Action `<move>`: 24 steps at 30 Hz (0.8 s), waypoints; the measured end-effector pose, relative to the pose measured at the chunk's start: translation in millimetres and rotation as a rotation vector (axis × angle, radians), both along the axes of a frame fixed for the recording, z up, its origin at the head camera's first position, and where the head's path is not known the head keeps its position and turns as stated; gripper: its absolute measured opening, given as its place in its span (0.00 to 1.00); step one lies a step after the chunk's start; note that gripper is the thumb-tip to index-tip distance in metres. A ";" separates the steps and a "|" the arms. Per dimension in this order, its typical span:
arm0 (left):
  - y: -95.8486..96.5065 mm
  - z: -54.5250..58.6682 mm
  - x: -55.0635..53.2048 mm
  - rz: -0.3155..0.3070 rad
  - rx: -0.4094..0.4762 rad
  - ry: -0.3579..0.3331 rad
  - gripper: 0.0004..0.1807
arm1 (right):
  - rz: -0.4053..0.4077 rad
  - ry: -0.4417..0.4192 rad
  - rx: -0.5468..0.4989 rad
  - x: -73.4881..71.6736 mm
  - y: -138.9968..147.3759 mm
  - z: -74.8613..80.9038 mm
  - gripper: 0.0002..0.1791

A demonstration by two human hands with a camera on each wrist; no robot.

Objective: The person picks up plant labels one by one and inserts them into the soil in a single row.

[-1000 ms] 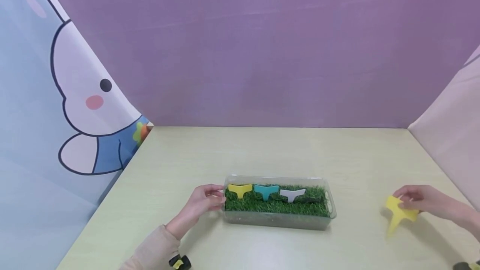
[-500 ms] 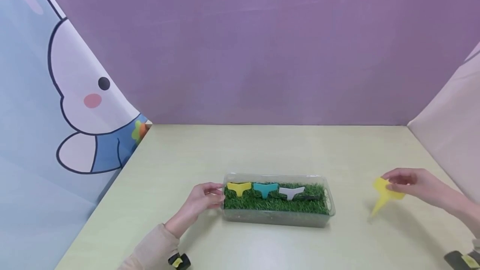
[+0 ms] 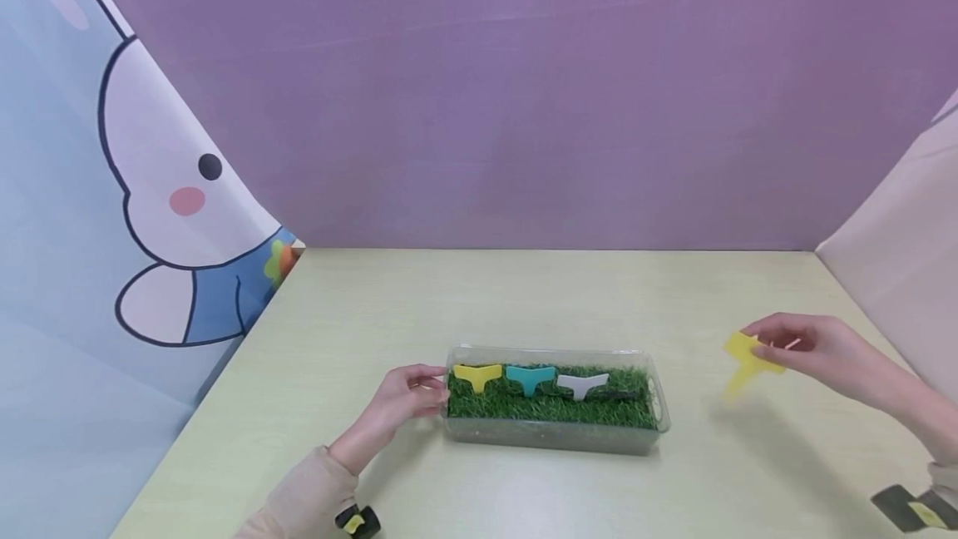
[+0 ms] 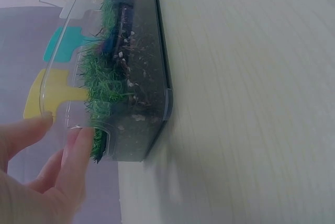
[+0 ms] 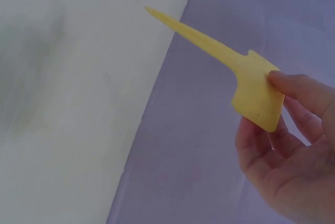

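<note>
A clear plastic box [image 3: 554, 436] filled with green artificial grass stands on the table. Planted in a row in the grass are a yellow plant label [image 3: 477, 376], a teal one [image 3: 530, 378] and a white one [image 3: 582, 385]. At the box's left end my left hand [image 3: 404, 396] grips the rim by its handle, thumb and fingers on either side in the left wrist view. To the right of the box, my right hand [image 3: 812, 348] pinches another yellow T-shaped plant label [image 5: 259, 90] by its wide head, above the table. Its pointed stem slants down toward the left.
The pale wooden table [image 3: 359, 298] meets a purple backdrop [image 3: 554, 106] at the back. A cloth with a cartoon figure [image 3: 180, 190] hangs on the left, and a pale cloth [image 3: 898, 273] on the right.
My right hand has carried the yellow plant label up and to the left, nearer the box. The left hand and the box have stayed in place.
</note>
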State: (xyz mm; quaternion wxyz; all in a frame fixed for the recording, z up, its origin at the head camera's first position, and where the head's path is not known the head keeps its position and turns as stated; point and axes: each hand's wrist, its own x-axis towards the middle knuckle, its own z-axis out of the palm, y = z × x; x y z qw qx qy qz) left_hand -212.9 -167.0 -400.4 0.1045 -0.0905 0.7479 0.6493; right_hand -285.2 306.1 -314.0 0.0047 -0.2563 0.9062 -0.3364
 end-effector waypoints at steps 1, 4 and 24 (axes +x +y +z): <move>0.2 0.1 0.0 0.001 -0.001 0.000 0.25 | 0.003 0.015 -0.008 0.8 -2.3 1.4 0.11; 0.5 0.3 0.0 0.002 -0.006 0.000 0.24 | 0.010 0.054 -0.025 3.1 -9.2 5.6 0.12; 0.9 1.0 0.1 0.005 -0.005 0.000 0.24 | 0.065 0.190 -0.058 10.6 -48.6 23.9 0.13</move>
